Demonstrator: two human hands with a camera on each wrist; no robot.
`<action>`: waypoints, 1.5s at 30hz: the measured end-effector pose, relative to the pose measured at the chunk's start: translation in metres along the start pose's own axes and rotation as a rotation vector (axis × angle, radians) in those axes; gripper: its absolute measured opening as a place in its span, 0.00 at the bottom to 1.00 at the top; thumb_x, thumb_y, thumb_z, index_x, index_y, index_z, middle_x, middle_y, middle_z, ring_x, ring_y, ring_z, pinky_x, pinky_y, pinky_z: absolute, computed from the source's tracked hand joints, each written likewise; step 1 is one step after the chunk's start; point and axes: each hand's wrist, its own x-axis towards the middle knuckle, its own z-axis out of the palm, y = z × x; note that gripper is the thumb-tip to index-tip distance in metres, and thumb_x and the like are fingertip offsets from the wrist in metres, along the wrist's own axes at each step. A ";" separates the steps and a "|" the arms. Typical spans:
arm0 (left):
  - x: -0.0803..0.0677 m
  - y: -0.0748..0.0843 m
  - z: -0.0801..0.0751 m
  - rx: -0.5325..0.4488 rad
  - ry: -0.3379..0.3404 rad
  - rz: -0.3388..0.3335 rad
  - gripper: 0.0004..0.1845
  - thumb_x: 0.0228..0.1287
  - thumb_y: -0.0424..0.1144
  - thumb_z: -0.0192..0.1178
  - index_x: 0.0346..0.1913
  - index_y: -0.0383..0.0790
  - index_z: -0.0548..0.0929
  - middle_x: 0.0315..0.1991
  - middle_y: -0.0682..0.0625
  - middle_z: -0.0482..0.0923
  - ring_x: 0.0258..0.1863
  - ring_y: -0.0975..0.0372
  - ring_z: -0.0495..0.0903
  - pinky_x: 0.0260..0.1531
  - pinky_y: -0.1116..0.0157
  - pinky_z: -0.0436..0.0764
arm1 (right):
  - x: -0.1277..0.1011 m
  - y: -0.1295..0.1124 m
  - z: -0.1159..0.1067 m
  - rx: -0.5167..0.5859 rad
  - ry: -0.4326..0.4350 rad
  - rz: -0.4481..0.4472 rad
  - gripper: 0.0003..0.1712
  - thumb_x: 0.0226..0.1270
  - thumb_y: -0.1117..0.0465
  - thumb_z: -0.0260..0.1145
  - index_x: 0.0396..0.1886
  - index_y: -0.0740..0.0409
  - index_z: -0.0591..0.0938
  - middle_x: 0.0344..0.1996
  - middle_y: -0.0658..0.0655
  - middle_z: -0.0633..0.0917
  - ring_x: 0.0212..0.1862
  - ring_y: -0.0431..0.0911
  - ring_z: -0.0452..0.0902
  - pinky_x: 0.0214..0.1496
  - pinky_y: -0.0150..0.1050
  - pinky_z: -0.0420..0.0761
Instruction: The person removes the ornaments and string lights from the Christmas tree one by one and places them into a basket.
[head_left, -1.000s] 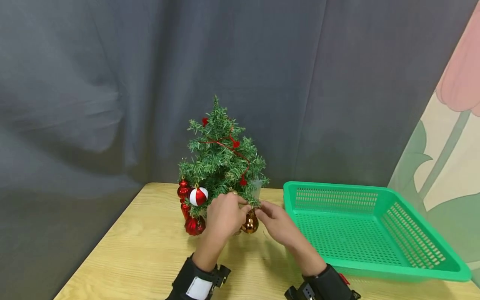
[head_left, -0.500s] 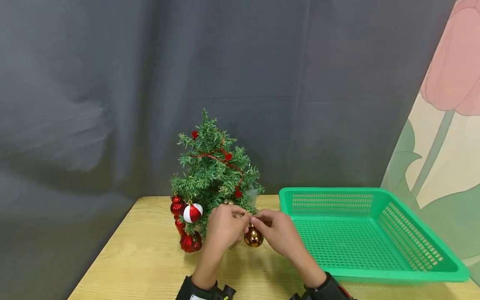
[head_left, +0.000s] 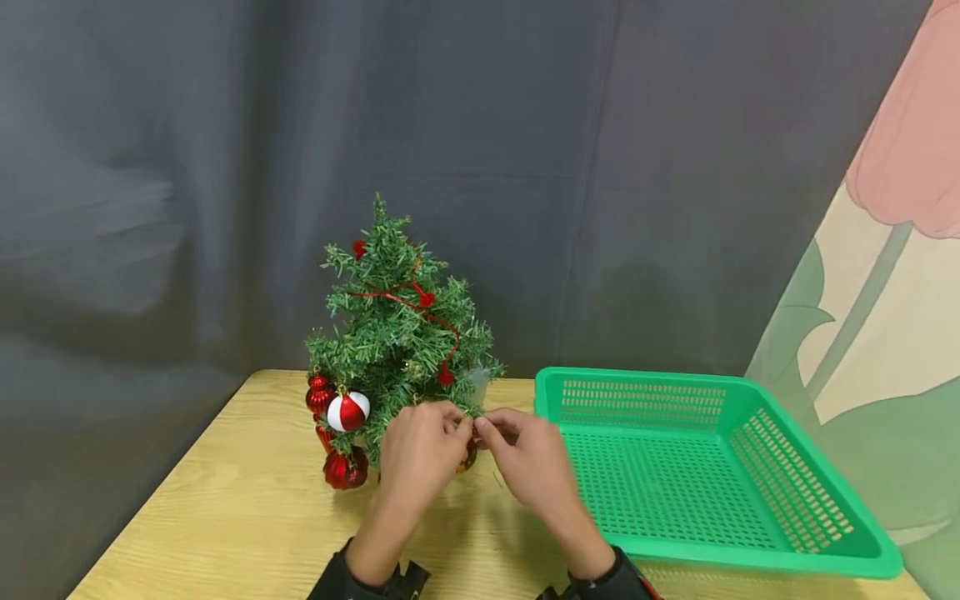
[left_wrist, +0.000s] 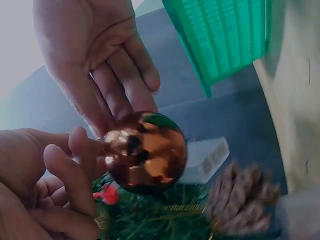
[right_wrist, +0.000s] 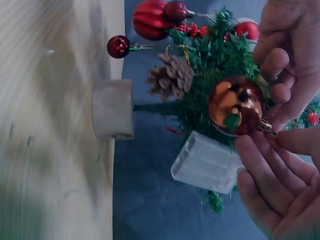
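Observation:
In the head view, a small green Christmas tree (head_left: 397, 333) stands on the table, with both hands at its lower right branches. A shiny gold bauble (right_wrist: 235, 105) hangs between them, mostly hidden behind the left hand in the head view. My right hand (head_left: 528, 454) pinches at the bauble's gold cap (right_wrist: 266, 127) with thumb and fingers. From the other side my left hand (head_left: 420, 446) has its curled fingers and thumb right at the bauble's top; I cannot tell whether they pinch its loop or a twig. The thumbs nearly meet.
A green plastic basket (head_left: 720, 558) stands at the right. Red ornaments (head_left: 345, 469) and a red-and-white ball (head_left: 348, 412) hang on the tree's left. A pine cone (right_wrist: 170, 77) and a clear box (right_wrist: 207, 162) are beside the bauble; the tree's base (right_wrist: 112, 110) rests on the table.
The head view has shifted, so the tree and basket appear farther left. The hands have come closer together at the bauble's top, and the bauble is now mostly covered by the left hand.

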 end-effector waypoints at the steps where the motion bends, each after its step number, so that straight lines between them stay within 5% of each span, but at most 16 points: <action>1: 0.000 0.000 -0.004 0.021 0.005 0.002 0.05 0.62 0.39 0.67 0.32 0.44 0.91 0.14 0.57 0.77 0.10 0.68 0.65 0.13 0.70 0.63 | 0.000 -0.003 0.002 0.009 0.017 0.002 0.11 0.72 0.49 0.63 0.41 0.45 0.89 0.31 0.45 0.90 0.33 0.36 0.85 0.38 0.38 0.84; 11: -0.008 0.003 -0.024 0.105 -0.008 0.028 0.03 0.61 0.41 0.69 0.32 0.48 0.91 0.14 0.59 0.78 0.10 0.69 0.65 0.13 0.72 0.63 | -0.007 -0.012 0.007 0.188 0.047 0.044 0.09 0.70 0.56 0.66 0.40 0.53 0.90 0.34 0.54 0.91 0.29 0.43 0.88 0.24 0.32 0.80; 18: -0.006 0.012 -0.024 -0.008 0.051 0.105 0.03 0.61 0.39 0.68 0.32 0.47 0.90 0.16 0.59 0.80 0.11 0.73 0.65 0.15 0.73 0.65 | -0.002 -0.015 -0.003 0.054 0.131 -0.016 0.06 0.70 0.54 0.67 0.39 0.46 0.89 0.30 0.49 0.91 0.25 0.34 0.84 0.26 0.31 0.80; 23: -0.006 0.013 -0.027 -0.110 0.065 0.157 0.03 0.63 0.39 0.67 0.32 0.48 0.89 0.23 0.59 0.83 0.17 0.72 0.71 0.21 0.73 0.70 | -0.005 -0.019 -0.011 0.057 0.094 -0.089 0.07 0.71 0.54 0.66 0.43 0.44 0.88 0.37 0.50 0.90 0.28 0.36 0.85 0.27 0.32 0.82; 34: -0.008 0.014 -0.036 -0.432 -0.113 0.199 0.03 0.68 0.38 0.63 0.38 0.46 0.86 0.31 0.55 0.84 0.29 0.68 0.81 0.33 0.71 0.81 | -0.019 -0.025 -0.036 -0.029 -0.257 -0.162 0.22 0.72 0.42 0.61 0.63 0.37 0.77 0.56 0.46 0.81 0.52 0.44 0.82 0.45 0.34 0.82; 40: -0.011 0.015 -0.044 -0.588 -0.236 0.154 0.02 0.69 0.38 0.62 0.40 0.46 0.85 0.33 0.52 0.85 0.31 0.65 0.82 0.34 0.69 0.82 | -0.022 -0.024 -0.043 -0.085 -0.288 -0.198 0.24 0.68 0.46 0.67 0.62 0.38 0.76 0.47 0.43 0.81 0.45 0.39 0.79 0.42 0.33 0.80; 45: -0.010 0.008 -0.048 -0.604 -0.251 0.161 0.02 0.69 0.38 0.62 0.40 0.47 0.85 0.34 0.51 0.85 0.31 0.64 0.82 0.35 0.69 0.81 | -0.019 -0.025 -0.045 -0.086 -0.252 -0.240 0.25 0.67 0.46 0.68 0.62 0.39 0.76 0.46 0.43 0.82 0.43 0.37 0.79 0.43 0.36 0.82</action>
